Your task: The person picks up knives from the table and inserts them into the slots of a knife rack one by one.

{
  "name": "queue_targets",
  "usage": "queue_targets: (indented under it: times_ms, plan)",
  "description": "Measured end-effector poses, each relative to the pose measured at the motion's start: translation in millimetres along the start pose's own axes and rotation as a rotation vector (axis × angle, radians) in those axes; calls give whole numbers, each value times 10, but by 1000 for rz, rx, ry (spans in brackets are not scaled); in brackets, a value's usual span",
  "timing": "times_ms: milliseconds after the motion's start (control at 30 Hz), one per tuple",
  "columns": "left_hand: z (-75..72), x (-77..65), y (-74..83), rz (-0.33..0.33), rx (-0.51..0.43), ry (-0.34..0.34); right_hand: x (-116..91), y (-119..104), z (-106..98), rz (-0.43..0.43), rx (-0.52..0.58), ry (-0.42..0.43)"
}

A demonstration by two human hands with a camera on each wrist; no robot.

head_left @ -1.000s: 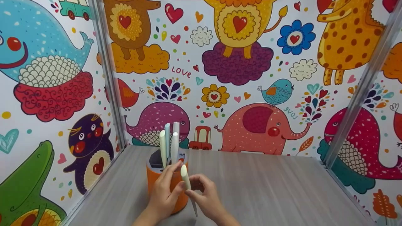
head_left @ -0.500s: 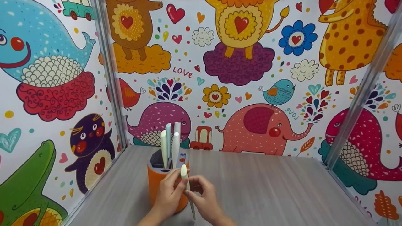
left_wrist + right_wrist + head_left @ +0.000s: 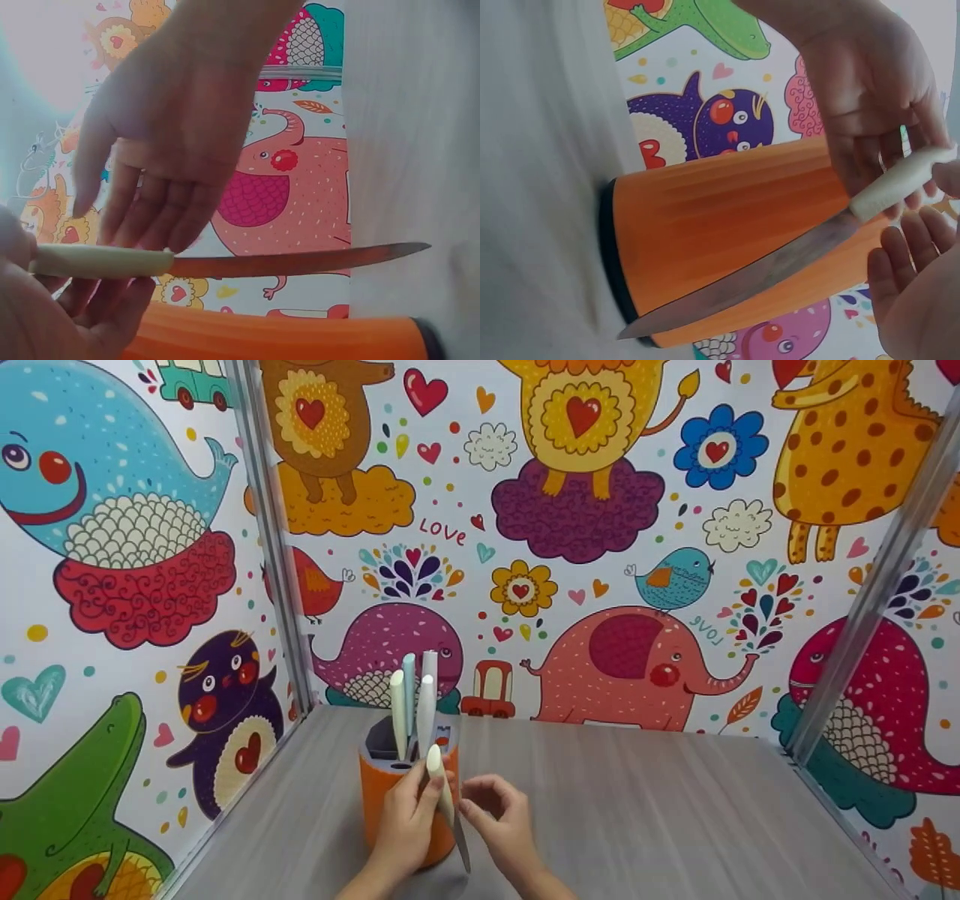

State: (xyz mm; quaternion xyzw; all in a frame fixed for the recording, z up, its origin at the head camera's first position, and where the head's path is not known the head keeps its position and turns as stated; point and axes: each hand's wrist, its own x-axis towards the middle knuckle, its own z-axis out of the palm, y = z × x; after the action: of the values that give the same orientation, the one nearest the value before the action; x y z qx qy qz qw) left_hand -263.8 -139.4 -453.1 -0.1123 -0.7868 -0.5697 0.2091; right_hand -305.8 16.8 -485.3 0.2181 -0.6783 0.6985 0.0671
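My left hand (image 3: 405, 817) pinches a knife (image 3: 439, 780) by its pale cream handle. Its blade (image 3: 754, 274) slants down, point lowest, in front of an orange knife block (image 3: 373, 799). Close on the knife's other side is my right hand (image 3: 504, 819), with loosely bent fingers; in the right wrist view (image 3: 922, 277) these lie apart from the handle. From the left wrist, the handle (image 3: 105, 261) is seen between left thumb and fingers, the right hand (image 3: 180, 135) above it. Several handles, cream, pale blue and white (image 3: 425, 712), stick up from the block's grey top.
A grey wood-grain table (image 3: 637, 810) extends right of the block. Panels with cartoon animals (image 3: 600, 660) enclose the back and both sides, joined by metal corner posts (image 3: 277, 540).
The right hand has let go of the knife and drawn slightly right. The left hand keeps hold of the handle, and the blade shows more. The head view has shifted slightly.
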Motion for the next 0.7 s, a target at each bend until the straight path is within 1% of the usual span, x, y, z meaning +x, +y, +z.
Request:
queue_targets:
  times_ms: [133, 233, 333, 433, 533, 700]
  plan:
    - [-34, -3, 42, 5, 24, 31, 57, 170, -19, 57, 24, 95]
    - [-63, -2, 81, 24, 27, 43, 89, 353, -23, 94, 24, 124]
    - [-111, -2, 133, 35, 29, 62, 104, 529, -21, 136, 32, 88]
    - [-186, 6, 199, 37, 36, 72, 99, 658, -16, 162, 45, 15]
    - [-279, 17, 276, 35, 52, 88, 85, 755, -5, 181, 65, -50]
    - [-436, 0, 378, 28, 65, 136, 54, 860, 30, 260, 101, -121]
